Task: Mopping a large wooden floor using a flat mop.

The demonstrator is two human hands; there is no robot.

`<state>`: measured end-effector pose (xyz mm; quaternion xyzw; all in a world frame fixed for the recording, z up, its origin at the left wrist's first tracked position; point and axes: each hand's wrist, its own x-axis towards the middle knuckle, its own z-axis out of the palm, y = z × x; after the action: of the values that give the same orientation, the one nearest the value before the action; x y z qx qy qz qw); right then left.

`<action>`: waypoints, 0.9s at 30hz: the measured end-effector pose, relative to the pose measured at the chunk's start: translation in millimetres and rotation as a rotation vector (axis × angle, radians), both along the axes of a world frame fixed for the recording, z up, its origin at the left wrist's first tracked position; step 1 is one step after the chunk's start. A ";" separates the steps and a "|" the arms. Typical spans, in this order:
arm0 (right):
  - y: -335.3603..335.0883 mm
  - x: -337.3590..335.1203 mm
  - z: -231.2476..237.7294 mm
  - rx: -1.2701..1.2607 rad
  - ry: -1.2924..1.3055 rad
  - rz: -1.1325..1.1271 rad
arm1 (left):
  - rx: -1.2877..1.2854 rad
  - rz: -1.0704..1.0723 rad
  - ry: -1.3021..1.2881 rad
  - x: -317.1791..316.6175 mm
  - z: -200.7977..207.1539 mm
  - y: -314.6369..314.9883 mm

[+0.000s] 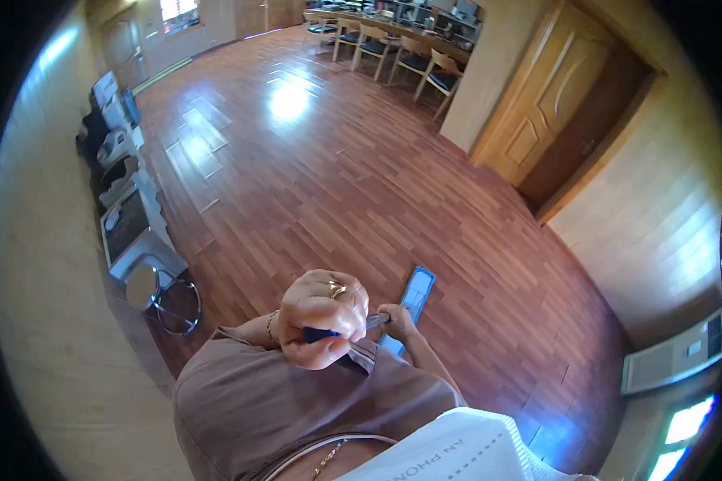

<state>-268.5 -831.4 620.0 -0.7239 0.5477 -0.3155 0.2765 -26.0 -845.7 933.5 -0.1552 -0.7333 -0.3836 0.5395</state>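
My left hand (325,314), with a ring on one finger, is closed around the dark blue top end of a flat mop's handle, close in front of my chest. Lower down the same pole, my right hand (399,322) grips the grey shaft. The flat mop (418,290) has a long, narrow blue head that rests on the wooden floor just ahead of me and to the right. Part of its head is hidden behind my right hand and forearm.
Reddish-brown plank floor (297,184) stretches ahead. Along the left wall stand a round stool (143,287) and a low white-edged unit (136,232). Several chairs (413,60) line a long counter at the back. A wooden door (553,96) and a white air conditioner (674,353) are at the right.
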 end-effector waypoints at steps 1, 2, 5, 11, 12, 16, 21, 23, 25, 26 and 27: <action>3.5 -0.2 -5.8 0.045 0.032 -0.059 | 0.004 -0.056 -0.023 0.6 -1.4 -5.9; 9.7 7.2 -11.7 0.035 0.021 -0.091 | 0.015 -0.138 -0.060 2.4 -4.0 -12.7; 18.4 -5.5 -21.1 -0.048 -0.006 -0.156 | -0.019 -0.335 -0.150 -7.4 -5.6 -33.7; 34.0 -23.1 -41.6 -0.084 -0.013 -0.566 | -0.055 -0.697 -0.371 -49.5 -26.2 -90.6; 33.1 -16.7 -39.2 -0.041 0.014 -0.659 | -0.063 -0.767 -0.416 -51.8 -27.1 -101.1; 16.2 17.7 -47.6 -0.055 0.009 -0.967 | -0.161 -1.033 -0.650 -66.2 -26.3 -157.8; 7.2 43.9 -50.8 0.066 0.051 -1.367 | -0.174 -1.406 -0.661 -118.6 -60.1 -224.9; -15.7 54.2 -29.5 0.097 0.026 -1.472 | -0.170 -1.461 -0.647 -132.4 -40.8 -253.3; -29.6 51.0 -15.8 0.011 0.079 -1.576 | -0.366 -1.550 -0.718 -162.2 -23.4 -283.2; -26.9 57.9 -15.8 0.100 0.075 -1.661 | -0.375 -1.634 -0.695 -183.2 -30.3 -289.9; -39.0 55.3 -9.8 0.087 0.070 -1.726 | -0.331 -1.691 -0.663 -200.5 -29.4 -301.5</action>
<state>-213.2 -870.5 610.2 -0.0529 0.9256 -0.3715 -0.0492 -226.5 -1147.3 904.1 -0.5964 -0.5385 -0.5652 -0.1869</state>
